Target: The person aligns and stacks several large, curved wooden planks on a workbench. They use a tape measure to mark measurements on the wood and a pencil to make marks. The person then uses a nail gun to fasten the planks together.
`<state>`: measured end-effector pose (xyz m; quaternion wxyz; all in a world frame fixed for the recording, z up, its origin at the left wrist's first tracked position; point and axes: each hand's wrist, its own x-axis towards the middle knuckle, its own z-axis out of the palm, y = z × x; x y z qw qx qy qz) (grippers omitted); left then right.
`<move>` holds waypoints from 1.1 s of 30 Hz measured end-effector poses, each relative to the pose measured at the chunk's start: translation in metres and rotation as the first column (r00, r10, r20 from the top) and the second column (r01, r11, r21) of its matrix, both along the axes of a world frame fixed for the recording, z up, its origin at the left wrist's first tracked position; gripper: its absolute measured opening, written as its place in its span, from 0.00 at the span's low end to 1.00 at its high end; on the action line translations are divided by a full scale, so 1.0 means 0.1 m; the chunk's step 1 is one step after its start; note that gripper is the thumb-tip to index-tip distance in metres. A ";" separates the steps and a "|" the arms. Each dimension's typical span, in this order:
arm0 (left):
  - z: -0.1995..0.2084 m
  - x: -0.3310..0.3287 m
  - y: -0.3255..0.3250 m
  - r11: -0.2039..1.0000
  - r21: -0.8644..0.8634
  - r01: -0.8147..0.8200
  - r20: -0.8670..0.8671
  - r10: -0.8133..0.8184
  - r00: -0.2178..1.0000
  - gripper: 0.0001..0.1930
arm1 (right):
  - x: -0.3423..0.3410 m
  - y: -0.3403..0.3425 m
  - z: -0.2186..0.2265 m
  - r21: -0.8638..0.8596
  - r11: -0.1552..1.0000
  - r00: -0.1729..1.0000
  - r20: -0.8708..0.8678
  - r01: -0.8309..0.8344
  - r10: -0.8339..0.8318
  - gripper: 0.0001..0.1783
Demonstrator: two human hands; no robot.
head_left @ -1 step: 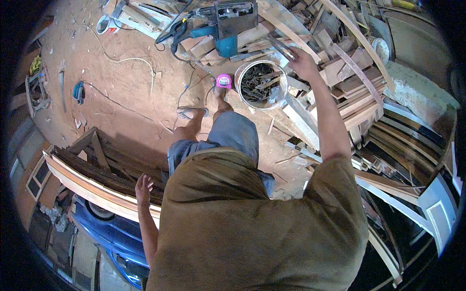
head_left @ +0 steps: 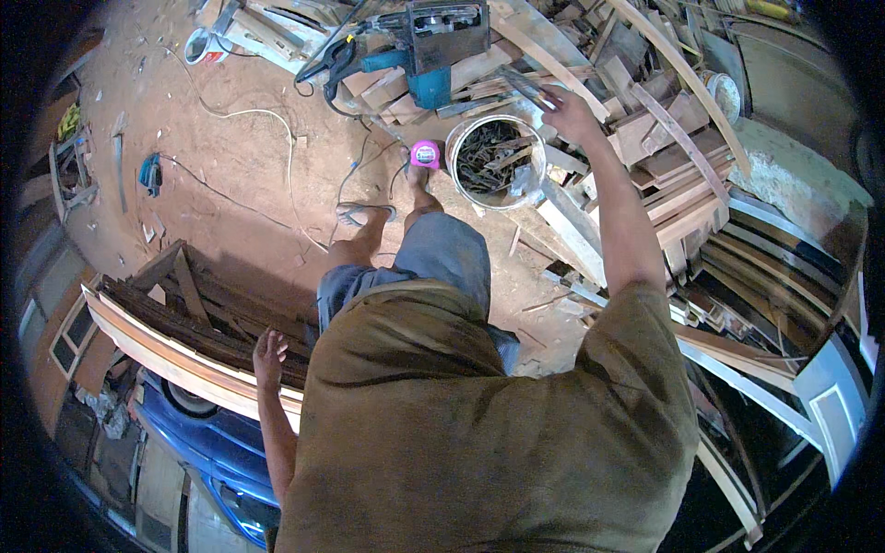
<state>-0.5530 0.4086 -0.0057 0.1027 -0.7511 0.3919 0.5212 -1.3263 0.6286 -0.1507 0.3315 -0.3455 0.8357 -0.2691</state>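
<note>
My right hand (head_left: 569, 114) reaches forward beside a white bucket (head_left: 458, 190). Its fingers are closed on thin dark strips (head_left: 524, 87) that point away to the left; their exact kind is hard to make out. Inside the bucket lie many dark, narrow pieces (head_left: 490, 158) and a pale scrap. My left hand (head_left: 269, 358) hangs low at my side with loosely bent fingers and nothing in it. It is nearest to long wooden boards (head_left: 198, 361). A pink tape measure (head_left: 425, 154) is by my foot, just left of the bucket.
A teal and black power tool (head_left: 429, 85) sits ahead among offcuts. Piled timber (head_left: 678, 175) fills the right side. Cords (head_left: 293, 166) cross the dirt floor, where a small teal tool (head_left: 150, 175) lies. A blue car (head_left: 217, 452) stands at lower left.
My right hand has shifted slightly to the left, and the strips in it have changed angle a little. My left hand has moved slightly to the left.
</note>
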 end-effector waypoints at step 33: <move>-2.38 0.71 1.61 0.973 -0.129 -0.192 -0.475 0.109 0.873 0.27 | 1.15 -1.00 -0.35 0.654 0.557 0.828 0.201 -0.512 0.524 0.24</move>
